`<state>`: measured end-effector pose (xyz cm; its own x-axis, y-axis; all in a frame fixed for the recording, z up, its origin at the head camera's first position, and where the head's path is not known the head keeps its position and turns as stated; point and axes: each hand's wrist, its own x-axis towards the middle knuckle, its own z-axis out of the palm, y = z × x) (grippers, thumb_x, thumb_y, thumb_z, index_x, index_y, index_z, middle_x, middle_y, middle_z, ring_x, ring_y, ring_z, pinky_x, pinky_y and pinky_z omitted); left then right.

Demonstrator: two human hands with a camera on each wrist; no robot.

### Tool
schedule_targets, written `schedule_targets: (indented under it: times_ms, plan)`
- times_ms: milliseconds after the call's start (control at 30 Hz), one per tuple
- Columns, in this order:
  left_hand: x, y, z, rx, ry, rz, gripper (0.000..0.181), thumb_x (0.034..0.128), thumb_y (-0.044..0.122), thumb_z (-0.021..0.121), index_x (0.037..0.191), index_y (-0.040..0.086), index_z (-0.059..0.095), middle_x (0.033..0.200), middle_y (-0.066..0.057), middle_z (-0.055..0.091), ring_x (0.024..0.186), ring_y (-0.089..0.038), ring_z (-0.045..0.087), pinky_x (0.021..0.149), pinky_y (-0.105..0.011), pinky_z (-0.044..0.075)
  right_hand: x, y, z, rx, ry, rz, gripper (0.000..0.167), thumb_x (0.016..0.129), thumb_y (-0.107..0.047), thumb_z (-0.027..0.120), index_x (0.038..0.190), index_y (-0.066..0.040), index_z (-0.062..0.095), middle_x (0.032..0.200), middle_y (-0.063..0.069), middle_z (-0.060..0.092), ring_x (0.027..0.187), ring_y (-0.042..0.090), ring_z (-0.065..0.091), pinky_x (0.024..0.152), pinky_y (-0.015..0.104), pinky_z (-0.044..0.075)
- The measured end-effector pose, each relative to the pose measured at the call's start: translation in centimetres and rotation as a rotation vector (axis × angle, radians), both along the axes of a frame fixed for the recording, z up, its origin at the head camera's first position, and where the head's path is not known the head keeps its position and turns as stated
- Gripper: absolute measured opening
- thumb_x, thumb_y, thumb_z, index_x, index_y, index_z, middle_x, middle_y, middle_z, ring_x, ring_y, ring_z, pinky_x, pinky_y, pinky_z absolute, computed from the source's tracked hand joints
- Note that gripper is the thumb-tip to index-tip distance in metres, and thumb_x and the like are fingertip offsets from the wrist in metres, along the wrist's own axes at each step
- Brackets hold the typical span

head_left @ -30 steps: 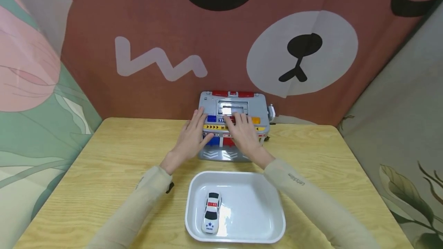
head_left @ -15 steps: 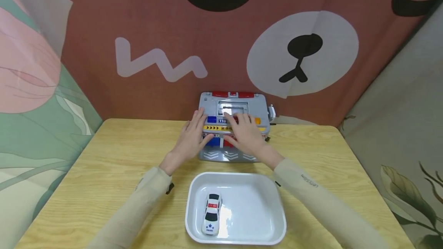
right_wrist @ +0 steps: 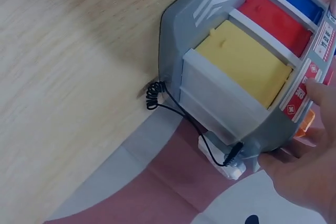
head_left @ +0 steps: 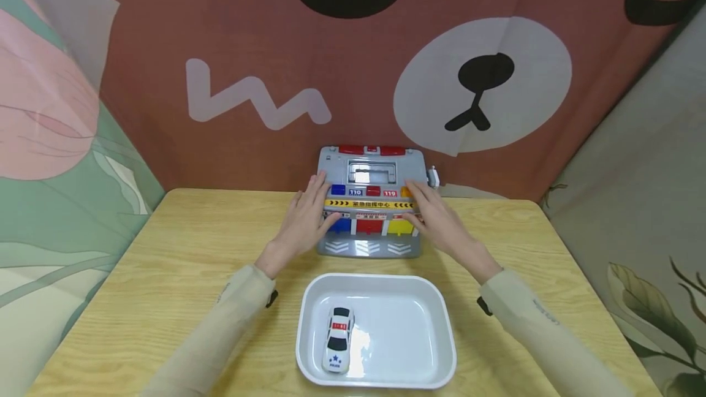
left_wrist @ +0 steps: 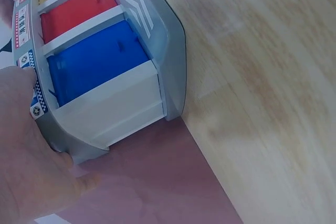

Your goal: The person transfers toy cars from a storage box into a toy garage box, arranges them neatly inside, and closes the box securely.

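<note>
A grey toy garage (head_left: 405, 167) stands at the table's back edge, with blue, red (head_left: 369, 225) and yellow doors below a roof with coloured lights. All three doors look shut. My left hand (head_left: 300, 219) grips its left edge, thumb at the front rim above the blue door (left_wrist: 97, 64). At the opposite side, my right hand (head_left: 444, 219) holds the right edge. Its thumb lies on the red label above the yellow door (right_wrist: 244, 61), while other fingers reach round the corner and are partly hidden.
In front of the garage is a white tray (head_left: 402, 336) containing a white toy police car (head_left: 337, 342). A white handset (right_wrist: 233, 170) with a coiled black cord (right_wrist: 153, 95) hangs on the garage's right side. A printed bear curtain (head_left: 254, 29) backs the table.
My right hand has moved right, from the garage's middle front to its right edge, uncovering the red and yellow doors. My left hand has stayed in place.
</note>
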<state>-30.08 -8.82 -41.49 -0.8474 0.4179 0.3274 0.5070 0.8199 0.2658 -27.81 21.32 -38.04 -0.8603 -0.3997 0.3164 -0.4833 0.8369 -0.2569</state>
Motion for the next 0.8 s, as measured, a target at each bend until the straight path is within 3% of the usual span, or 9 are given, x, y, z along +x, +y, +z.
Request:
schedule_targets:
  times_ms: [267,400,600,800]
  plan:
    - [-0.1,-0.5,0.0,0.007,-0.007,0.001,0.078,0.0982,0.053,0.043,0.155,0.007,0.014,0.162,-0.008,-0.001,0.147,-0.026,-0.002,0.112,-0.057,0.018,0.2,-1.0,-0.1,-0.004,0.006,-0.011,0.074,0.093,-0.026,0.065,0.151,0.000,0.027,0.151,0.024,0.031,0.138,0.039,0.030,0.103,0.052,0.038]
    - [-0.1,-0.6,0.7,-0.013,-0.001,0.001,0.080,0.0976,0.053,0.045,0.155,0.009,0.011,0.162,-0.009,0.000,0.147,-0.027,-0.003,0.113,-0.057,0.015,0.1,-1.2,0.1,-0.017,0.009,-0.018,0.074,0.093,-0.024,0.066,0.150,0.001,0.028,0.150,0.024,0.033,0.137,0.039,0.031,0.102,0.052,0.039]
    - [-0.1,-0.2,2.3,-0.055,0.022,-0.057,0.078,0.0973,0.043,0.053,0.156,0.014,0.010,0.160,-0.011,0.012,0.147,-0.028,0.007,0.112,-0.057,0.018,0.1,-1.1,0.3,-0.025,-0.014,-0.048,0.075,0.091,-0.024,0.068,0.151,-0.001,0.028,0.150,0.024,0.033,0.137,0.040,0.031,0.100,0.051,0.040]
    - [-0.1,0.0,2.7,-0.076,-0.007,-0.083,0.073,0.0979,0.039,0.054,0.155,0.013,0.018,0.158,-0.012,0.021,0.145,-0.028,0.016,0.109,-0.058,0.026,0.1,-1.1,0.4,-0.036,-0.026,-0.064,0.075,0.091,-0.024,0.068,0.151,-0.002,0.028,0.151,0.023,0.032,0.138,0.040,0.030,0.101,0.051,0.040]
